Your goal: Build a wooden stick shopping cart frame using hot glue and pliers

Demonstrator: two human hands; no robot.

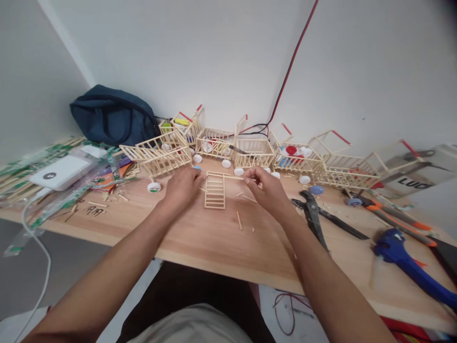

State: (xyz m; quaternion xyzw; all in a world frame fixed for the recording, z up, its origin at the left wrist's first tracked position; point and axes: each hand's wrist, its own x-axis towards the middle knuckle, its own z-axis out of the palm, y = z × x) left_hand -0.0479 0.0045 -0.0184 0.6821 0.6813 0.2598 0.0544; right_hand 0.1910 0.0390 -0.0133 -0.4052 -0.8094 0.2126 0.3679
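Observation:
A small ladder-like frame of thin wooden sticks (214,194) lies flat on the table between my hands. My left hand (182,187) is closed beside its upper left corner, and what its fingers hold, if anything, is hidden. A thin wooden stick (233,177) runs from the frame's top edge toward my right hand (267,190), whose thumb and fingers pinch its right end. Loose stick pieces (239,220) lie to the right of the frame. Just behind my hands stand several model shopping carts (253,151) built of sticks, with white cap wheels and some red handles.
Black pliers (311,216), orange-handled pliers (396,214) and a blue glue gun (410,267) lie at right. On the left are a white power bank (59,170) with a cable, bundled sticks (17,186) and a blue bag (114,114). A wall stands behind the carts.

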